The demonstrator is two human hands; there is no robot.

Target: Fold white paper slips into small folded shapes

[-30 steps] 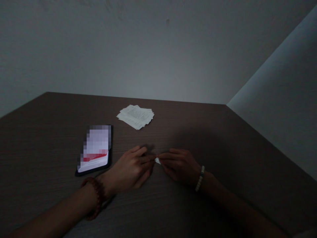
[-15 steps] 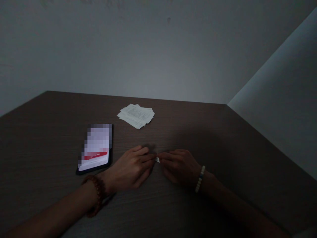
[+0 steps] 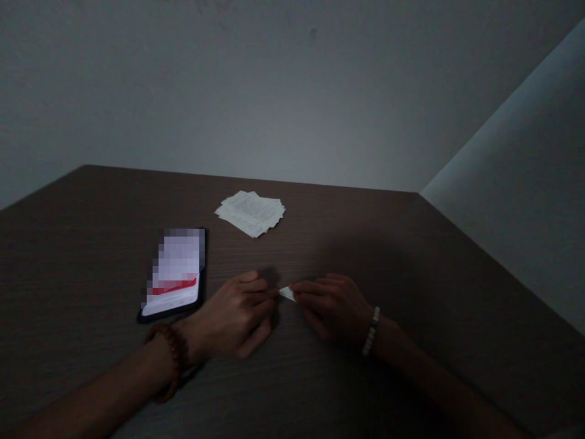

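The table point(image 3: 351, 213) is dim. Soft shadow lies around the right hand point(image 3: 331, 308); the phone screen point(image 3: 178, 262) glows, mostly pixelated.

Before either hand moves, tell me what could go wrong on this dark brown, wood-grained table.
The right hand covers part of the small white piece of paper, so it could crumple unseen.

The reddish-brown beaded bracelet behind the left hand sits near the black-edged rectangular phone and might nudge it.
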